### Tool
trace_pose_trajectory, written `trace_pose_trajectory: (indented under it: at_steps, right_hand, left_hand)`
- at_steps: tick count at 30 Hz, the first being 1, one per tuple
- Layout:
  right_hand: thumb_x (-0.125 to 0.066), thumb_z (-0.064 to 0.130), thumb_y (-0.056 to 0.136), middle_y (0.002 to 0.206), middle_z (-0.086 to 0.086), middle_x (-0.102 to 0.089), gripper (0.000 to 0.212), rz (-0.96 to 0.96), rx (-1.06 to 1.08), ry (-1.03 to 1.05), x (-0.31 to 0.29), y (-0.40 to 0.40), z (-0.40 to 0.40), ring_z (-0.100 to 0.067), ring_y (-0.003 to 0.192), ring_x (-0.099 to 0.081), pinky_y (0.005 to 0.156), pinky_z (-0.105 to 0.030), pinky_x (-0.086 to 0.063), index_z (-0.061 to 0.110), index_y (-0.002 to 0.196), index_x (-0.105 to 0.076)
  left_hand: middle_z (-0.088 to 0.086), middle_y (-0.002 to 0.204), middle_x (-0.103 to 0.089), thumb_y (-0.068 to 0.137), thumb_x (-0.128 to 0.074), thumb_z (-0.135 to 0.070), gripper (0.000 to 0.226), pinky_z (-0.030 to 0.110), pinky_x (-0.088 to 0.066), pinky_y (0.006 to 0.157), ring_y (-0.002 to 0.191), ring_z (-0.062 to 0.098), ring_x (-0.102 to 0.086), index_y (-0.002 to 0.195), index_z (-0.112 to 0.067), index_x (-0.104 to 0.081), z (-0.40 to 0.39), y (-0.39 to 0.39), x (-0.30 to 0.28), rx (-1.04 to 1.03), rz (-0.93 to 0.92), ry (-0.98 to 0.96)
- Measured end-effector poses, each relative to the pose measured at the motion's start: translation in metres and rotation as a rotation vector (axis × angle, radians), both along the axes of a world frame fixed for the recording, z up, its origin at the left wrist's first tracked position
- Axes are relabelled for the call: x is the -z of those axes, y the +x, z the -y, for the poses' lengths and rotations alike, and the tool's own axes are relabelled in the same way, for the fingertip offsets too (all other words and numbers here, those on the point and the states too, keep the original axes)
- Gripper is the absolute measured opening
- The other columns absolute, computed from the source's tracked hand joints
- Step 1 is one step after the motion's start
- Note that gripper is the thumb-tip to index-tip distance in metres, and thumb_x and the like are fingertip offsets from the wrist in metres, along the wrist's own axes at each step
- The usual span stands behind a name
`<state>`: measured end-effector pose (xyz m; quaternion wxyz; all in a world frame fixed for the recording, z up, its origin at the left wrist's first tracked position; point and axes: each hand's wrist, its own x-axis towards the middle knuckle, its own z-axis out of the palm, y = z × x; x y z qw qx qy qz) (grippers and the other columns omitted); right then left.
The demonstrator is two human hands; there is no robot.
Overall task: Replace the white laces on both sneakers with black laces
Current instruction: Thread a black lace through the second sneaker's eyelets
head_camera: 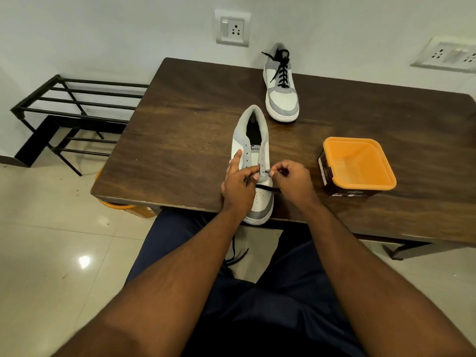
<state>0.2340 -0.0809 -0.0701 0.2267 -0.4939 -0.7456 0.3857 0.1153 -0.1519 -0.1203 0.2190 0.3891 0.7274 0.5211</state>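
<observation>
Black lace being threaded into the near sneaker at the table's front edge.

Left to right, taking the near sneaker (253, 161) as landmark: a black rack (74, 109) stands well to its left, off the table (180, 119). The left hand (238, 181) steadies the sneaker's left side, forefinger laid along the upper, thumb curled toward the eyelets. The black lace (265, 188) crosses the lowest eyelets; its slack hangs below the toe, off the table edge. Just right, the right hand (292, 177) pinches the lace's stiff tip at an eyelet. The lace looks limp and light, best held by that tip; the sneaker looks light and liable to slide. Beyond it stands the far sneaker (282, 83), already black-laced; well right sits an orange tub (358, 163). The toe overhangs the edge; bare tabletop lies left.
</observation>
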Motion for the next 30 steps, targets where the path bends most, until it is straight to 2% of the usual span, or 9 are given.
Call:
trace_pose_trajectory:
  at_steps: [5,8,11,14,18,21,25,27,30]
  right_hand:
    - [-0.061,0.005,0.087,0.081,-0.001,-0.055,0.012,0.120,-0.116,0.197,-0.002,-0.006,0.001,-0.013,0.073,-0.050,0.063,-0.022,-0.037,0.010,0.076,-0.064]
    - [-0.059,0.007,0.088,0.081,-0.003,-0.054,0.012,0.183,-0.122,0.268,-0.002,-0.008,0.003,-0.015,0.073,-0.050,0.063,-0.025,-0.034,0.008,0.078,-0.065]
    - [-0.058,0.010,0.090,0.088,-0.008,-0.062,0.013,0.255,-0.101,0.290,-0.005,-0.015,0.004,-0.020,0.078,-0.056,0.068,-0.031,-0.046,0.007,0.083,-0.068]
    - [-0.058,0.013,0.091,0.091,-0.009,-0.071,0.017,0.308,-0.088,0.258,-0.011,-0.022,0.005,-0.023,0.083,-0.064,0.078,-0.039,-0.054,0.007,0.091,-0.074]
    - [-0.063,0.010,0.089,0.098,-0.007,-0.075,0.018,0.056,-0.015,0.054,-0.010,-0.014,0.016,-0.015,0.087,-0.067,0.078,-0.028,-0.054,0.008,0.103,-0.075]
    - [-0.066,0.010,0.088,0.107,-0.005,-0.072,0.025,-0.024,-0.028,-0.018,-0.006,-0.009,0.024,-0.011,0.090,-0.064,0.082,-0.025,-0.053,0.008,0.113,-0.071]
    - [-0.072,0.009,0.083,0.093,0.008,-0.066,0.031,-0.059,-0.061,-0.048,-0.004,-0.008,0.025,0.002,0.077,-0.060,0.065,-0.001,-0.044,0.009,0.114,-0.071]
    - [-0.075,0.008,0.080,0.091,0.010,-0.067,0.033,-0.103,-0.036,-0.057,-0.001,-0.007,0.025,0.005,0.076,-0.059,0.067,-0.002,-0.046,0.009,0.113,-0.071]
    - [-0.078,0.008,0.077,0.086,0.017,-0.066,0.034,-0.161,0.008,-0.092,-0.001,-0.008,0.028,0.007,0.078,-0.060,0.079,-0.017,-0.054,0.014,0.110,-0.071]
  left_hand:
    - [0.007,0.159,-0.028,0.092,-0.065,-0.006,0.025,0.035,-0.025,0.119,0.149,0.023,-0.018,0.114,-0.014,-0.073,0.002,0.000,-0.005,0.038,-0.016,-0.024]
    - [0.001,0.160,-0.027,0.094,-0.064,-0.012,0.024,0.035,-0.026,0.115,0.149,0.021,-0.019,0.115,-0.019,-0.073,0.002,-0.003,-0.007,0.038,-0.077,-0.082]
    - [-0.005,0.160,-0.027,0.095,-0.063,-0.017,0.024,0.043,-0.029,0.111,0.147,0.018,-0.021,0.115,-0.024,-0.073,0.004,0.000,-0.013,0.030,-0.129,-0.137]
    - [-0.008,0.160,-0.025,0.095,-0.062,-0.021,0.023,0.039,-0.033,0.103,0.141,0.016,-0.025,0.115,-0.026,-0.073,0.006,-0.002,-0.022,0.049,-0.201,-0.192]
    - [0.002,0.157,-0.025,0.095,-0.059,-0.021,0.023,0.044,-0.039,0.108,0.138,0.024,-0.028,0.112,-0.016,-0.074,0.004,-0.013,-0.040,0.125,-0.250,-0.245]
    - [0.005,0.155,-0.019,0.095,-0.057,-0.023,0.023,0.049,-0.043,0.103,0.132,0.029,-0.029,0.114,-0.022,-0.070,0.001,-0.015,-0.058,0.194,-0.350,-0.400]
    - [0.004,0.150,-0.019,0.091,-0.066,-0.029,0.026,0.052,-0.039,0.104,0.129,0.029,-0.030,0.117,-0.028,-0.066,-0.006,-0.016,-0.073,0.285,-0.420,-0.572]
    - [0.004,0.147,-0.020,0.093,-0.063,-0.028,0.020,0.053,-0.038,0.104,0.127,0.030,-0.030,0.112,-0.025,-0.063,-0.010,-0.016,-0.075,0.314,-0.427,-0.599]
    - [0.007,0.147,-0.018,0.095,-0.058,-0.026,0.012,0.055,-0.038,0.103,0.125,0.031,-0.029,0.104,-0.020,-0.053,-0.011,-0.015,-0.072,0.345,-0.435,-0.606]
